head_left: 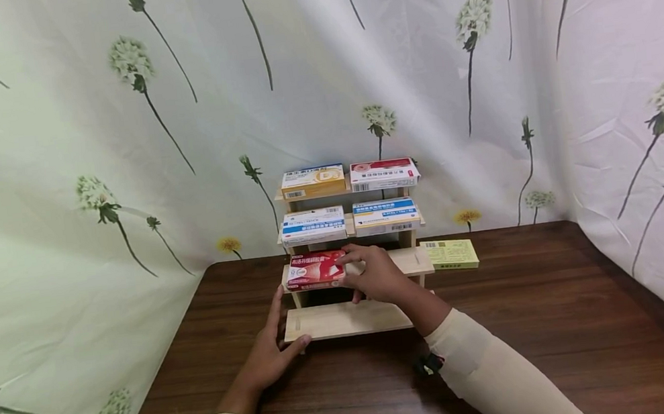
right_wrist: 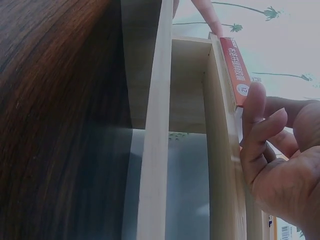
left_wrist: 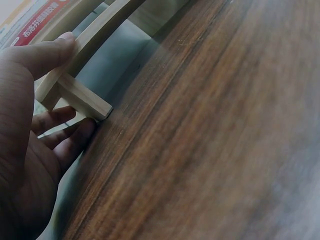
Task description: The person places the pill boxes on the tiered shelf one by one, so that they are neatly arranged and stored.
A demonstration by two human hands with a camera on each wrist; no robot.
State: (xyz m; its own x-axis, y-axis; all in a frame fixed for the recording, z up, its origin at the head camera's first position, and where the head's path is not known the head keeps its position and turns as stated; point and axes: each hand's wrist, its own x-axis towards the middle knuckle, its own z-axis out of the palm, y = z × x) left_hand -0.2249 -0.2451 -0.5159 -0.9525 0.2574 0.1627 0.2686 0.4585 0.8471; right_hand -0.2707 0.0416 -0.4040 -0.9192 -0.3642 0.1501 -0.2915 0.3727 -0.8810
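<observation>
A stepped wooden rack (head_left: 344,320) stands on the table, its tiers rising toward the back. On the second tier from the bottom, at the left, lies a red and white medicine box (head_left: 314,267). My right hand (head_left: 378,273) pinches that box at its right end, fingertips on its top and side; the right wrist view shows the curled fingers (right_wrist: 255,102) at the box's end. My left hand (head_left: 267,355) grips the left end of the rack. Its thumb (left_wrist: 57,50) lies on the lowest board's edge, with the other fingers round the side by the leg.
Blue and white medicine boxes (head_left: 312,226) fill the tier above. An orange box (head_left: 313,182) and a red and white box (head_left: 384,174) lie on the top tier. A yellow-green box (head_left: 450,254) rests on the table right of the rack. Behind hangs a flowered curtain (head_left: 310,115).
</observation>
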